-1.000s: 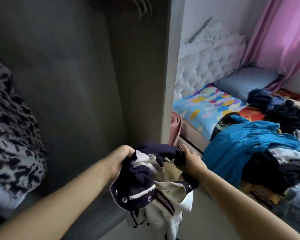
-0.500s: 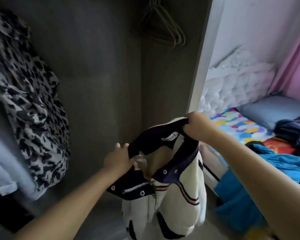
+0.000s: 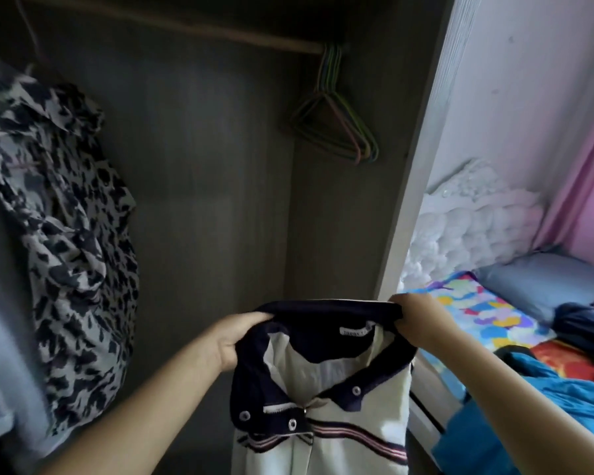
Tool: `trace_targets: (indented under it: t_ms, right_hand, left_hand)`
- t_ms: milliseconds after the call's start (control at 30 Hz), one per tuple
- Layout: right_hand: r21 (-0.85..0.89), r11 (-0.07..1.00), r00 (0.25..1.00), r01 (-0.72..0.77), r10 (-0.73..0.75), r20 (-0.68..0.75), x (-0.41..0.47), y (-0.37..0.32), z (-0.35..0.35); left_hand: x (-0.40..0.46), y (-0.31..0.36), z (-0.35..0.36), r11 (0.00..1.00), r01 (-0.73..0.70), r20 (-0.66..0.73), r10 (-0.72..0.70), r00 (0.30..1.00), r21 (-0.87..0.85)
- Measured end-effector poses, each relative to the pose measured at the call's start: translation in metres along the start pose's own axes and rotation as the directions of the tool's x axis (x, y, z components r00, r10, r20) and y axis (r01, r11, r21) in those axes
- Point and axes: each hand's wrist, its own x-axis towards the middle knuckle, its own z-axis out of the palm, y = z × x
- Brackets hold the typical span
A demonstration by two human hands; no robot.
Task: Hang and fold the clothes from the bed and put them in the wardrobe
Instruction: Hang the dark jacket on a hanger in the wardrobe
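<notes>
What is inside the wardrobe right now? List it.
On the rail: a leopard-print garment at left, empty coloured hangers at right. Both hands hold a cream-and-navy top in front, hiding the wardrobe's bottom.

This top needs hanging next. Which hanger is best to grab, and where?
Take the outermost hanger of the bunch, by its sloping arm below the hook, reaching from the front-right: it hangs free at the rod's right end, nearest the right hand.

cream cardigan (image 3: pixel 340 437) | navy collar spread open | hanging before wardrobe (image 3: pixel 203 166)
</notes>
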Motion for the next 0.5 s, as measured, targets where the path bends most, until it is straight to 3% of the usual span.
trace_targets:
  t_ms: [133, 267, 400, 467, 500]
  right_hand:
    - [-0.109, 0.993, 0.993, -0.043, 0.054, 0.105, 0.023, -0.001, 0.008]
    - [-0.079, 0.996, 0.966, 0.028, -0.007, 0.257, 0.043, -0.024, 0.000]
    - [0.050, 0.998, 0.778, -0.045, 0.004, 0.628, 0.086, -0.052, -0.030]
    - [0.159, 0.985, 0.858, -0.073, -0.019, 0.513, 0.121, -0.076, -0.065]
    - [0.204, 0.978, 0.936, -0.038, -0.037, 0.351, 0.139, -0.087, -0.088]
  left_hand:
    - [0.001, 0.035, 0.000, 0.998, 0.011, 0.245, -0.024, 0.969, 0.054]
    - [0.019, 0.065, -0.011, 0.995, -0.044, 0.269, 0.066, 0.961, -0.087]
    - [0.041, 0.101, -0.039, 0.981, -0.054, 0.216, 0.094, 0.972, -0.185]
    - [0.050, 0.119, -0.052, 0.981, -0.069, 0.223, 0.109, 0.969, -0.179]
    - [0.054, 0.126, -0.055, 0.982, -0.069, 0.231, 0.109, 0.967, -0.177]
